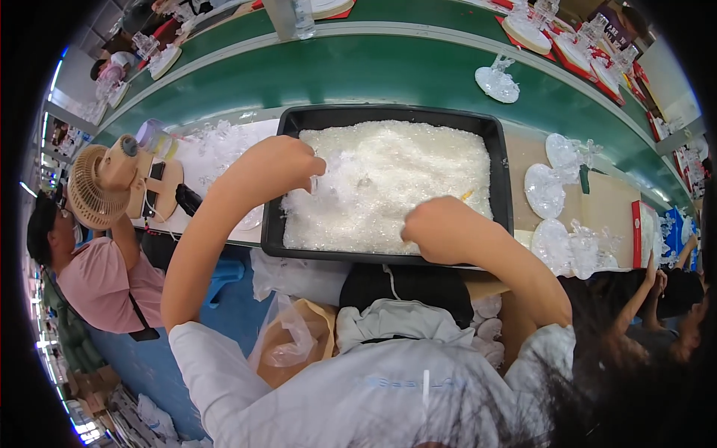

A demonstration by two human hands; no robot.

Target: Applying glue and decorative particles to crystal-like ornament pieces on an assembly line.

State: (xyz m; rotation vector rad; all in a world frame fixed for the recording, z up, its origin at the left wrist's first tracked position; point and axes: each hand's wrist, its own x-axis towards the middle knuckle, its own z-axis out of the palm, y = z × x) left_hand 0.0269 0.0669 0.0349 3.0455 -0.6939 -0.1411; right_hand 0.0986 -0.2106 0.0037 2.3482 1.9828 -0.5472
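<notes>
A black rectangular tray (506,173) full of white, glittering granules (418,168) lies on the table before me. Over its left side, my left hand (282,168) is closed in a pinch on a small clear piece (314,183), mostly hidden by the fingers. My right hand (448,230) is over the tray's near right part, its fingers curled round a thin yellow stick (467,196). Only the stick's upper end shows above the knuckles; whether its lower end touches the granules is hidden.
Clear glittery ornaments on round bases (544,191) stand right of the tray; more clear pieces (213,153) lie left. A beige fan (101,183) stands at far left, near a seated person in pink (112,284). Behind the tray, a green conveyor belt (388,78) carries another ornament (497,81).
</notes>
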